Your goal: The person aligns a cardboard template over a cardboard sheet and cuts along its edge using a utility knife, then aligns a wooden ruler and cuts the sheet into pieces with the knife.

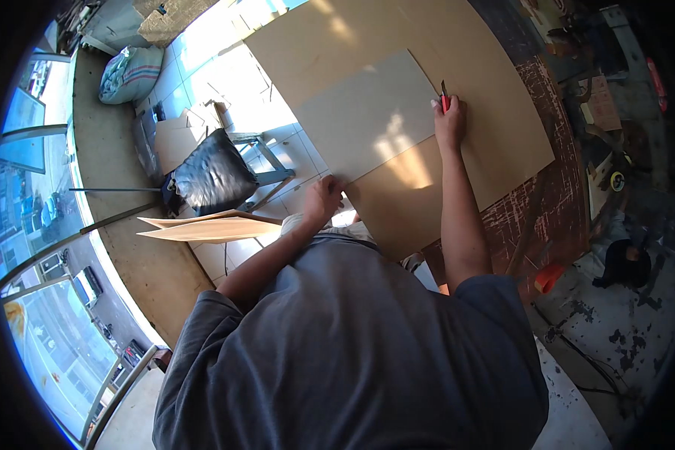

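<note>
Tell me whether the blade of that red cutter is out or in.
Out: a thin, dark, pointed blade shows beyond the red cutter held in the right hand.

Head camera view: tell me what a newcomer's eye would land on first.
First, the broad brown board across the upper middle, with a smaller greyish sheet lying on it. Then the red cutter in the right hand, by that sheet's right edge. At left, a shiny dark padded thing catches the light.
</note>
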Demonstrator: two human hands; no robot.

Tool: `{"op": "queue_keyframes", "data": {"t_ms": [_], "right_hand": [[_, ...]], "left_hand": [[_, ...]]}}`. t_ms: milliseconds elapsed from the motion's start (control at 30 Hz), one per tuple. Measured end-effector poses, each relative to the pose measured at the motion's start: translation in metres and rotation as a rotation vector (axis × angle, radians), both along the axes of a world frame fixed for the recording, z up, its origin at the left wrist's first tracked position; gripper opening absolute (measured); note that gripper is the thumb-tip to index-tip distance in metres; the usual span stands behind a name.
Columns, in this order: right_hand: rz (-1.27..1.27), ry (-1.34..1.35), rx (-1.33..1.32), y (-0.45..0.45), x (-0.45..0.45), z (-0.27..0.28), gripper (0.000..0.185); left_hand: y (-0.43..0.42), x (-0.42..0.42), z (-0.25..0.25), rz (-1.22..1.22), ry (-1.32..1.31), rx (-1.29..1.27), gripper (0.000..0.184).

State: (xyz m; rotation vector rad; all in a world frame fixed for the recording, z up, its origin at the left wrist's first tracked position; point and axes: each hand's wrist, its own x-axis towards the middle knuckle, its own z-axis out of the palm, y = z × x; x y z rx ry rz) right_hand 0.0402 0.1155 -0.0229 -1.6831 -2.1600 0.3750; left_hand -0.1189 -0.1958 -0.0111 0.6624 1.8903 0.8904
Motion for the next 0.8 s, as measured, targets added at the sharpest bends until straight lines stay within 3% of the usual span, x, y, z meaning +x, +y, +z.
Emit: {"op": "queue_keyframes", "data": {"t_ms": [233,333,433,467,500,567,600,633,667,700,800], "right_hand": [[-0.004,0.043,0.004,-0.001,-0.002,0.001,0.034],[-0.025,0.072,-0.015,-0.003,-0.002,0.001,0.035],[-0.039,0.07,-0.029,-0.004,-0.002,0.002,0.034],[-0.028,0.07,-0.025,-0.003,-0.003,0.001,0.034],[-0.021,0.069,-0.021,-0.003,-0.002,0.0,0.035],[-0.047,0.086,-0.045,-0.003,-0.004,0.003,0.035],[-0.054,0.092,-0.071,-0.005,-0.004,0.005,0.035],[-0.07,0.089,-0.067,-0.005,-0.002,0.004,0.035],[-0.053,0.095,-0.036,-0.005,-0.002,0.003,0.035],[-0.032,0.101,-0.004,-0.005,-0.002,0.002,0.035],[-0.046,0.1,-0.017,-0.003,-0.002,-0.004,0.035]], "left_hand": [[0.003,-0.014,0.01,-0.11,-0.077,-0.122,0.036],[0.002,-0.022,0.006,0.031,-0.477,-0.145,0.041],[0.007,-0.036,0.032,-0.101,-0.511,-0.31,0.042],[0.016,-0.039,0.047,-0.285,-0.356,-0.384,0.044],[0.026,-0.041,0.057,-0.298,-0.345,-0.387,0.044],[0.049,-0.042,0.071,-0.397,-0.052,-0.233,0.045],[0.064,-0.044,0.076,-0.413,-0.083,-0.029,0.044],[0.09,-0.04,0.084,-0.443,0.061,0.023,0.036],[0.111,-0.041,0.067,-0.36,-0.005,0.298,0.03],[0.14,-0.037,0.054,-0.385,0.232,0.331,0.025],[0.214,-0.025,0.022,-0.465,0.799,0.462,0.047]]}}
